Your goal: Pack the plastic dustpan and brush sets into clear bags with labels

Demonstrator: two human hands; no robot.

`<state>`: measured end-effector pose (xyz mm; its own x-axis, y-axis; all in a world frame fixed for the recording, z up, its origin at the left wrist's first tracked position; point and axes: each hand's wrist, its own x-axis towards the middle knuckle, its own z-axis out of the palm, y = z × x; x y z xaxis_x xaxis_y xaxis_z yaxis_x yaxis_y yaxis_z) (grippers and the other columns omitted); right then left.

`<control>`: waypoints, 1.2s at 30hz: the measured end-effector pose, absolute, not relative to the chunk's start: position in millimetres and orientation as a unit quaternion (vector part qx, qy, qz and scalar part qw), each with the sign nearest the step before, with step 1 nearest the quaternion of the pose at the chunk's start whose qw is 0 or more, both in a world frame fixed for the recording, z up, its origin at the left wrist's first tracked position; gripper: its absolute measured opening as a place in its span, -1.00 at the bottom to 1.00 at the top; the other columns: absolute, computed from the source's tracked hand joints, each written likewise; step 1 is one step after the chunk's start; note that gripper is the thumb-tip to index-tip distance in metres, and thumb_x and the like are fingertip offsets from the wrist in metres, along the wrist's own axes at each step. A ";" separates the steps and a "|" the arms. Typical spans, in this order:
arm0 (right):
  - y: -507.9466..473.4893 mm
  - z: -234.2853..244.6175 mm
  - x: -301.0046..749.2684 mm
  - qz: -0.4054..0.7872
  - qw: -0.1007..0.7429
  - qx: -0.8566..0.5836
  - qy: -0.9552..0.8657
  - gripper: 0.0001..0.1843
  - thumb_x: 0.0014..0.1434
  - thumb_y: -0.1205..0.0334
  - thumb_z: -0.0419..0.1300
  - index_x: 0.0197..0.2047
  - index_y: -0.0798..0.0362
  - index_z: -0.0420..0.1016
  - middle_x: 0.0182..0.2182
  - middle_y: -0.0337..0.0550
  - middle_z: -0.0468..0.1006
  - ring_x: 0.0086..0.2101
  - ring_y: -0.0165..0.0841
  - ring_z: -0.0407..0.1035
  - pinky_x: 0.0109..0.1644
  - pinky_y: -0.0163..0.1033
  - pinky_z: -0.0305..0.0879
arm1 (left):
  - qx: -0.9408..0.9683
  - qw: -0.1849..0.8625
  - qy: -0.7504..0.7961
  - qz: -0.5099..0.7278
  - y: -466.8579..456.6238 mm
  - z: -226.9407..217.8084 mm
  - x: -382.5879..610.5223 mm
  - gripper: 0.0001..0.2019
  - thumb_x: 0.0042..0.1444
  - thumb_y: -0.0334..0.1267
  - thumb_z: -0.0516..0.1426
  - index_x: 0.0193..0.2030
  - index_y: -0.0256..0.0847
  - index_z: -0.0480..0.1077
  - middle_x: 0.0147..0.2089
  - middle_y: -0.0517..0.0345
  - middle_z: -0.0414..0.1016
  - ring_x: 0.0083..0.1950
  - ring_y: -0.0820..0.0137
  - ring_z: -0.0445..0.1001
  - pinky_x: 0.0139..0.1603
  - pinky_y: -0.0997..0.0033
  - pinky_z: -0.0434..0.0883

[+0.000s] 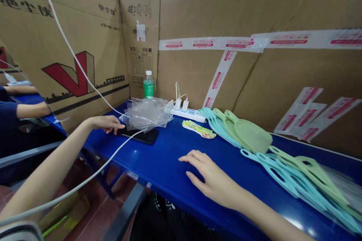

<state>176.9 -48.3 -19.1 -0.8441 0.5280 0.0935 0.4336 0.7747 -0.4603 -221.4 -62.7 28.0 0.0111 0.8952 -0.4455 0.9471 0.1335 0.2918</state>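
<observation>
At the left edge of the blue table point(169, 158), my left hand point(106, 123) has its fingers loosely bent and apart. Their tips are at the near end of a black phone point(141, 135), apparently touching it without gripping. A stack of clear plastic bags point(148, 113) partly covers the phone. My right hand point(210, 177) is open and palm down over the table, thumb apart, holding nothing. Beyond it lie printed yellow-green labels point(198, 129). To its right are several green spatulas point(253, 135) and light-blue slotted spatulas point(278, 173).
A white power strip point(189, 113) with plugged-in chargers and a bottle of green liquid point(148, 86) stand at the back. A white cable point(93, 180) crosses in front of my left arm. Cardboard walls point(198, 19) enclose the table. Another person's arm point(32, 110) shows at far left.
</observation>
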 end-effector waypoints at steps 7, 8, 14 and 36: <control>-47.1 -30.1 179.9 0.234 0.110 -0.266 -0.929 -0.64 0.29 0.22 -0.06 0.14 -0.11 0.25 0.01 -0.09 0.35 0.05 -0.26 0.24 0.24 0.16 0.01 | 0.618 0.335 0.707 -0.077 -28.0 29.1 -223.2 -0.38 -0.24 0.39 0.12 -0.67 -0.25 0.32 -0.62 0.08 0.38 -0.65 0.53 0.10 -0.65 0.52 0.02; -46.9 -30.7 180.2 0.239 0.110 -0.267 -0.927 -0.64 0.30 0.21 -0.06 0.14 -0.11 0.25 0.01 -0.09 0.35 0.05 -0.25 0.24 0.24 0.16 0.02 | 0.615 0.341 0.706 -0.081 -26.5 28.7 -223.2 -0.38 -0.27 0.40 0.12 -0.68 -0.25 0.32 -0.63 0.07 0.37 -0.65 0.53 0.09 -0.64 0.53 0.01; -49.2 -32.4 180.9 0.246 0.111 -0.267 -0.925 -0.64 0.31 0.18 -0.07 0.15 -0.12 0.24 0.01 -0.07 0.35 0.04 -0.25 0.25 0.23 0.11 0.07 | 0.605 0.364 0.701 -0.105 -18.9 24.6 -223.3 -0.37 -0.31 0.41 0.12 -0.74 -0.24 0.29 -0.72 0.08 0.29 -0.67 0.54 0.03 -0.65 0.53 -0.02; -52.7 -35.1 179.2 0.253 0.086 -0.282 -0.922 -0.62 0.31 0.11 -0.06 0.17 -0.13 0.23 0.06 -0.09 0.32 0.11 -0.21 0.16 0.29 0.22 -0.14 | 0.640 0.371 0.665 -0.095 -17.6 22.7 -231.7 -0.38 -0.07 0.34 0.09 -0.67 -0.27 0.37 -0.72 0.10 0.28 -0.71 0.52 0.10 -0.71 0.48 0.13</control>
